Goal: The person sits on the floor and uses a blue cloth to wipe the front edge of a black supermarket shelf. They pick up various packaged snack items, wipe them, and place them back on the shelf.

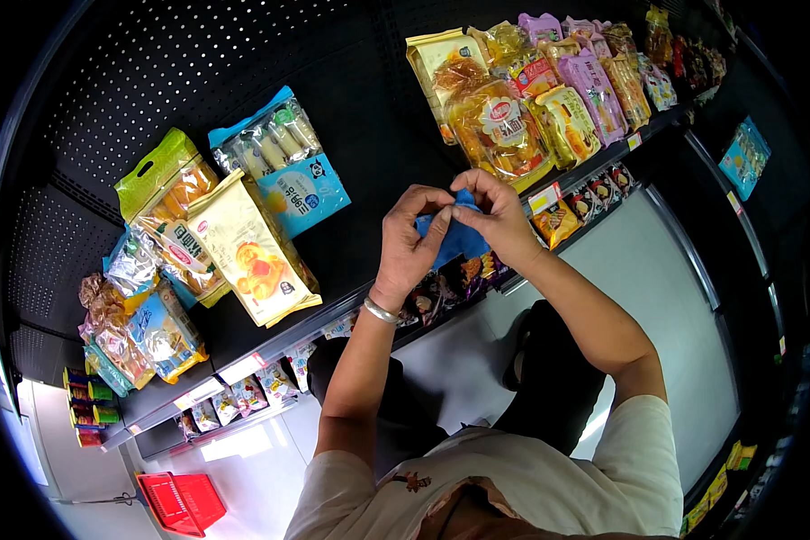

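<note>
A small blue cloth (464, 241) is pinched between the fingers of both hands, with one corner poking up above the fingertips. My left hand (412, 233), with a silver bangle (381, 310) at the wrist, grips it from the left. From the other side my right hand (496, 216) holds it by thumb and fingers. Both hands are at the front edge of a black shelf (358, 250). Just beyond my right hand stands a clear bag of bread (496, 128). A pale yellow bread packet (253, 256) and a blue-and-clear bread packet (297, 169) are to the left.
More packaged bread (584, 101) lines the shelf at right. A green-topped bread bag (169, 196) and several packets fill the left end. Snack bags (246, 395) lie on the lower shelf. A red shopping basket (182, 503) is on the floor. Another shelf (749, 263) runs along the right.
</note>
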{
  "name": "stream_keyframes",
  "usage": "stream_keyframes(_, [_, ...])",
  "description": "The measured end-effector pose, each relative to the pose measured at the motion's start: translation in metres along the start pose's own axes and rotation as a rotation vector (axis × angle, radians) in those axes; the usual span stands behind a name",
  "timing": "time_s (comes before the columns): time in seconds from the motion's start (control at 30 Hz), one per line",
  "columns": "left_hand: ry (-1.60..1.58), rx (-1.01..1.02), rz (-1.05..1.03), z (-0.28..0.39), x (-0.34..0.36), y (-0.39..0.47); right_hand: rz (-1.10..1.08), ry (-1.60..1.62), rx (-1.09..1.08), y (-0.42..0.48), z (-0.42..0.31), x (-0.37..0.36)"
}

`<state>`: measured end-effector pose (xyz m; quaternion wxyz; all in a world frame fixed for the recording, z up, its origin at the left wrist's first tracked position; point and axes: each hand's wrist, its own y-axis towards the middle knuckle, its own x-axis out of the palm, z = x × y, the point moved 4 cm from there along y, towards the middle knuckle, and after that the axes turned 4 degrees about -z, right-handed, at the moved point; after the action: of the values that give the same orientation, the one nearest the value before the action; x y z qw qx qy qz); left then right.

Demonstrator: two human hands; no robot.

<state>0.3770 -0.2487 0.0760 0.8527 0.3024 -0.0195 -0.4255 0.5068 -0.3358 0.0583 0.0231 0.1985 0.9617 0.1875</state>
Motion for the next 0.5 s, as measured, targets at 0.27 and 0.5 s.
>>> stream_keyframes(0.27, [-0.037, -0.123, -0.011, -0.026, 0.001, -0.008, 0.044, 0.425, 0.237, 0.000, 0.003, 0.009])
stream_keyframes(0.5, [-0.424, -0.132, 0.072, -0.020, -0.006, -0.006, 0.075, 0.257, 0.074, 0.002, 0.004, -0.003])
